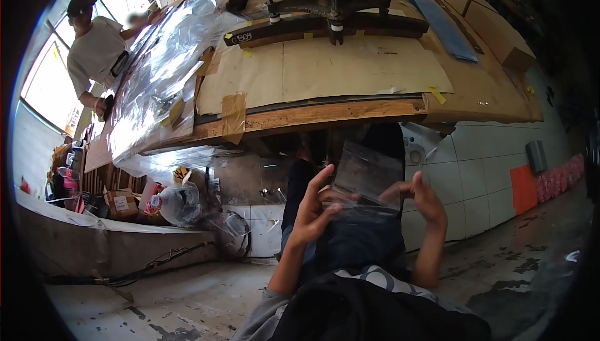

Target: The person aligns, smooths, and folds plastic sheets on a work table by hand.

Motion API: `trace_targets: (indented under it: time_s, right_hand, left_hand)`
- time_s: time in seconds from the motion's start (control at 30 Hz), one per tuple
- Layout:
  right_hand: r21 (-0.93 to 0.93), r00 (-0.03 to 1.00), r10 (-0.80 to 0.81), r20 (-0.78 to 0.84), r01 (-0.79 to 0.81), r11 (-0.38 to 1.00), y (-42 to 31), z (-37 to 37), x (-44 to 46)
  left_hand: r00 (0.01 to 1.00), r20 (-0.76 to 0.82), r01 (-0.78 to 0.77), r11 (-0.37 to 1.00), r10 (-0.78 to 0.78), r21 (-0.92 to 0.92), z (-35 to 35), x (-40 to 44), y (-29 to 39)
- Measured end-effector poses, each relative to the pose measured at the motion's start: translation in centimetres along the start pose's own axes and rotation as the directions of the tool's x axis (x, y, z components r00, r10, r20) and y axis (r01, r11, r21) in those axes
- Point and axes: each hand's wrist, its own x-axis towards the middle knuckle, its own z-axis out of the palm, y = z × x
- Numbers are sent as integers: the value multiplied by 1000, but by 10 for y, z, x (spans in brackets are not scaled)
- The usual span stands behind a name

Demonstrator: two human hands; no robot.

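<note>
A clear plastic bag point(367, 175) hangs between my two hands, above my lap and below the table's front edge. My left hand point(317, 208) has its left side of the bag between thumb and fingers, with the index finger raised. On the other side, my right hand point(420, 198) pinches the bag's right edge. The bag is see-through, and whether anything is inside it cannot be made out.
A wooden table point(325, 115) with paper and a dark metal clamp frame point(331, 13) spans the front. Plastic sheeting point(169, 47) covers its left end, where another person point(97, 47) stands. A large clear bottle point(180, 205) and a cardboard box point(122, 205) are lower left.
</note>
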Motion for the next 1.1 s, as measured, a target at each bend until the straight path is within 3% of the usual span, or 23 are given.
trace_targets:
  time_s: [0.1, 0.2, 0.23, 0.4, 0.63, 0.73, 1.0, 1.1]
  right_hand:
    - [317, 985, -174, -11, 169, 933, -9, 26, 0]
    - [34, 951, -289, -111, 294, 955, -37, 26, 7]
    - [105, 936, -312, -164, 331, 938, -45, 28, 10]
    - [65, 886, -361, -289, 395, 916, -51, 36, 14]
    - [0, 716, -487, -500, 562, 827, -56, 50, 18]
    - [-84, 786, -452, -422, 463, 882, -54, 43, 15]
    - [92, 825, -391, -408, 463, 882, -57, 38, 17]
    - [168, 843, -391, -369, 475, 864, -52, 38, 19]
  left_hand:
    - [999, 37, 21, 1000, -21, 2, -1, 1, -10]
    - [999, 16, 34, 999, -34, 5, -2, 1, -13]
    - [999, 5, 32, 999, -32, 17, -3, 1, -13]
    - [997, -79, 21, 996, -14, 87, -8, -3, -22]
    - [1000, -6, 1, 997, -1, 75, -6, 0, -21]
    - [999, -5, -47, 997, 48, 63, -3, 1, -20]
    - [994, 45, -104, 991, 101, 88, -10, 0, -28]
    - [1000, 14, 18, 994, -20, 111, -11, 1, -25]
